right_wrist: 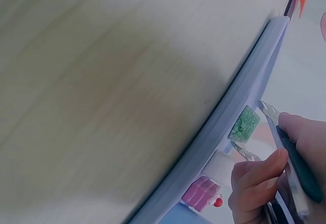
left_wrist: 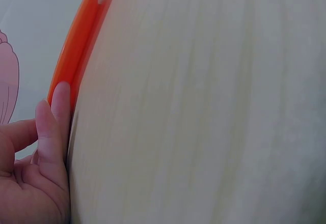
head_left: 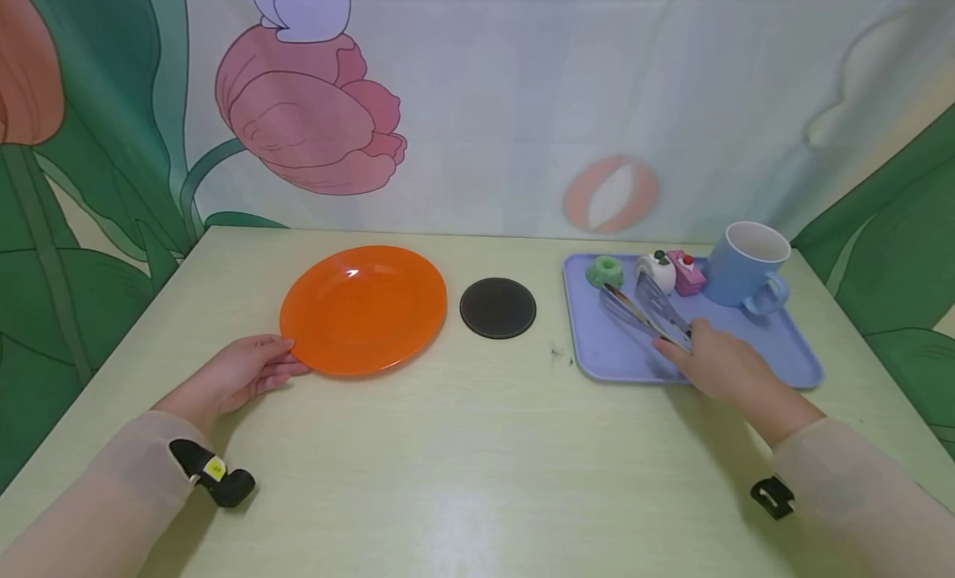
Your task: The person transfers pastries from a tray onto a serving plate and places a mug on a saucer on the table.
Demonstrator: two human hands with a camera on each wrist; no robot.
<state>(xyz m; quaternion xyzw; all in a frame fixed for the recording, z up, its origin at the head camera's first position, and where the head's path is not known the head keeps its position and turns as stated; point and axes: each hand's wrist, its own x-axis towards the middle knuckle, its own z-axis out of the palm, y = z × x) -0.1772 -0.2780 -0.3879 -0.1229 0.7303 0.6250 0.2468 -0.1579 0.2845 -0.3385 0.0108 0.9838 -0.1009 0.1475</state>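
Note:
At the left, my left hand [head_left: 239, 371] pinches the near-left rim of an orange plate [head_left: 366, 313], thumb on top and fingers at the underside. My right hand [head_left: 719, 366] grips metal tongs [head_left: 632, 308] over a lilac tray [head_left: 619, 361]. The tongs' arms are spread, their tips close to a green ring-shaped toy cake [head_left: 605, 271]; in the right wrist view the tips stand on two sides of the green cake [right_wrist: 244, 124]. Whether they touch it I cannot tell. A white toy cake [head_left: 656, 273] and a pink toy cake slice [head_left: 686, 277] sit beside it.
A blue mug [head_left: 734, 267] stands upright at the tray's back right, handle toward the front right. Between plate and tray lies a round black coaster [head_left: 497, 308]. A printed curtain [head_left: 485, 105] hangs behind the pale wooden table [head_left: 448, 454].

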